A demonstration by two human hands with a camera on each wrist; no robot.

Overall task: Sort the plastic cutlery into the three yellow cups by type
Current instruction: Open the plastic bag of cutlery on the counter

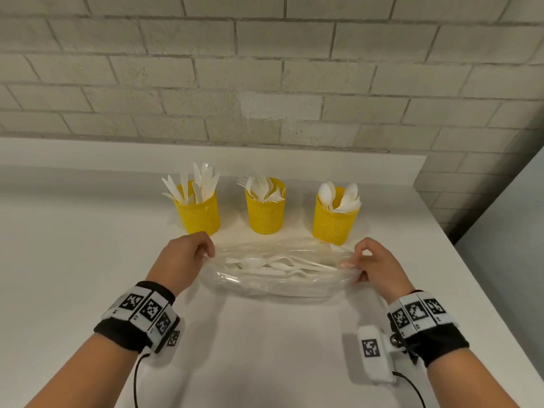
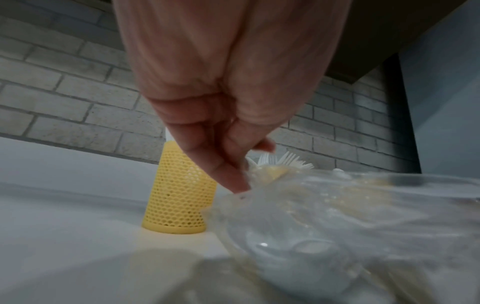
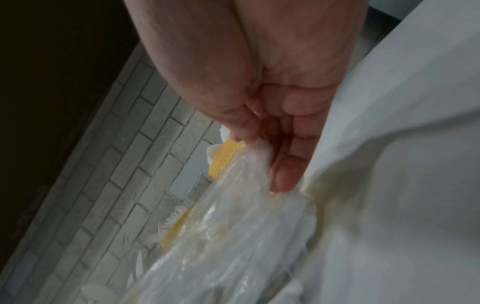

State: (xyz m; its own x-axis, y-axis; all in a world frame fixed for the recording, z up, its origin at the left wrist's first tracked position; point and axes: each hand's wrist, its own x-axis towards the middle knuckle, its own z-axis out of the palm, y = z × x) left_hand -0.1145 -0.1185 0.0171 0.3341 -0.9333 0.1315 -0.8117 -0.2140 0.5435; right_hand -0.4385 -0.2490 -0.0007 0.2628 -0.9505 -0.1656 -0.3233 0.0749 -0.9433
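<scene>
Three yellow mesh cups stand in a row near the wall: the left cup [image 1: 197,212] holds white knives, the middle cup [image 1: 265,209] forks, the right cup [image 1: 335,216] spoons. In front of them lies a clear plastic bag [image 1: 276,275] with several white spoons [image 1: 256,262] and other cutlery inside. My left hand [image 1: 188,254] pinches the bag's left end, and my right hand [image 1: 374,262] pinches its right end. The left wrist view shows the left hand [image 2: 233,181] with its fingertips on the bag [image 2: 337,216] beside the left cup [image 2: 179,191]. In the right wrist view the right hand [image 3: 272,154] grips bunched plastic [image 3: 233,226].
The white countertop [image 1: 88,231] runs to a brick wall [image 1: 265,83] behind the cups. Its right edge [image 1: 482,278] drops off close to my right hand. Tracking bands with cables sit on both wrists.
</scene>
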